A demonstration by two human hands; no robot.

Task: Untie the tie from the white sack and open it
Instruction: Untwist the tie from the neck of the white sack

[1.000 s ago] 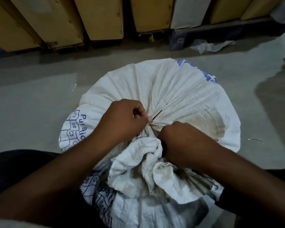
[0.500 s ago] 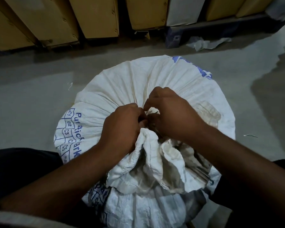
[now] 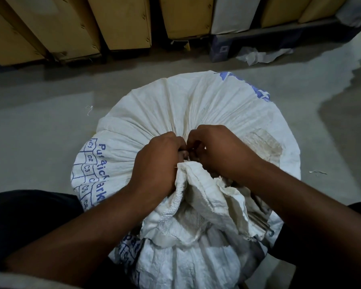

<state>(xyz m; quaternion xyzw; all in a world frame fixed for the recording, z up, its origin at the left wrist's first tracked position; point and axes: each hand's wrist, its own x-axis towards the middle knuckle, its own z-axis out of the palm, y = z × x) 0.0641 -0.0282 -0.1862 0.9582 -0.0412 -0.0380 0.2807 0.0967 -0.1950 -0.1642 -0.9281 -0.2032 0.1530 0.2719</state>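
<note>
You're working the untying step: left hand [image 3: 154,161] and right hand [image 3: 219,151] are pinching closed at the gathered neck of the white sack [image 3: 196,113] standing on the floor [image 3: 40,132], tie hidden under fingers, so keep loosening before spreading the mouth.

Grey concrete floor [image 3: 40,142], white sack [image 3: 175,105] standing on it, crumpled plastic scrap [image 3: 258,56]
</note>
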